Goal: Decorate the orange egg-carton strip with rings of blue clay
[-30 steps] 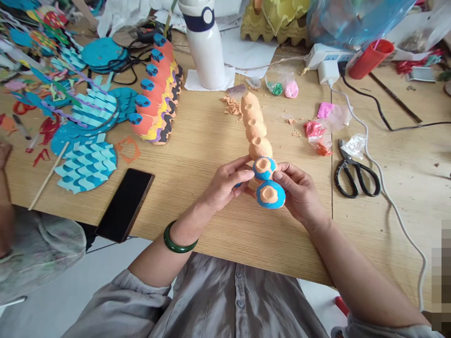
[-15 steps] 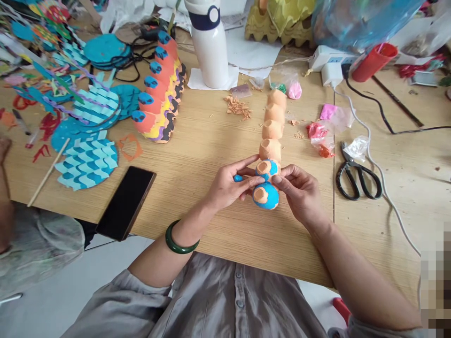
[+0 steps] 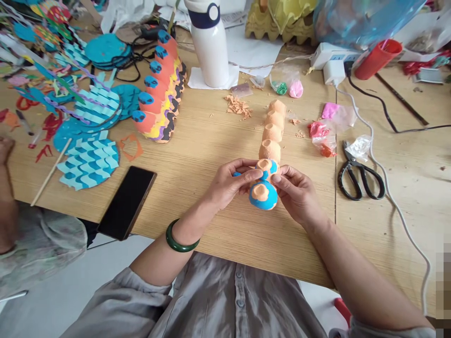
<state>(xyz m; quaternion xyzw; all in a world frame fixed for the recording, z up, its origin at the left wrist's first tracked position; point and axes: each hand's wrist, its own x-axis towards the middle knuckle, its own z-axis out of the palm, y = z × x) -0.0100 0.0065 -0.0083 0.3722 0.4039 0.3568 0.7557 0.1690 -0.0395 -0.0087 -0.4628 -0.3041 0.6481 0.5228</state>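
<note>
A row of joined orange bumps (image 3: pixel 270 149) runs away from me on the table. Its nearest bump is mostly covered in blue clay (image 3: pixel 266 201) around an orange patch, and the second carries smaller blue patches. My left hand (image 3: pixel 225 180) grips the left side of the row near the second bump, thumb on the blue. A small blue lump (image 3: pixel 237 174) shows between its fingers. My right hand (image 3: pixel 295 190) is closed on the right side of the row, thumb pressed near the second bump.
A phone (image 3: pixel 127 202), teal discs (image 3: pixel 89 164) and a finished-looking striped bump row (image 3: pixel 160 94) lie left. Ahead stands a white bottle (image 3: pixel 210 51). Black scissors (image 3: pixel 360 176), clay packets (image 3: pixel 319 130) and a white cable (image 3: pixel 391 202) are right. Another person's hand (image 3: pixel 4 149) is far left.
The near end of the row has shifted slightly left and turned, with its far end a little nearer. Both hands have shifted slightly, still on it.
</note>
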